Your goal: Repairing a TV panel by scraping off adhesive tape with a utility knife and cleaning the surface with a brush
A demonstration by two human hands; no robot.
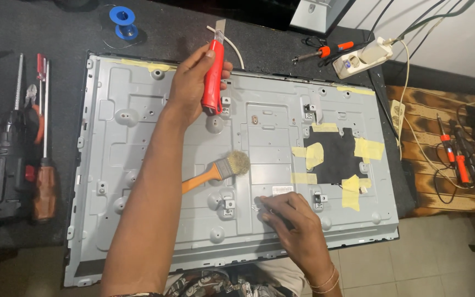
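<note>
Left hand [196, 82] grips a red utility knife [213, 74] blade-up, clear of the metal back panel [138, 137]; right hand [298, 223] presses fingertips flat, steadying it.

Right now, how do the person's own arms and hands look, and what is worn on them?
Both arms are bare, with no sleeves and no gloves. The left hand carries no ring, watch or band that can be seen. The right hand has thin bracelets around the wrist, two or three light-coloured loops. At the bottom edge, patterned clothing shows below the arms.
</note>
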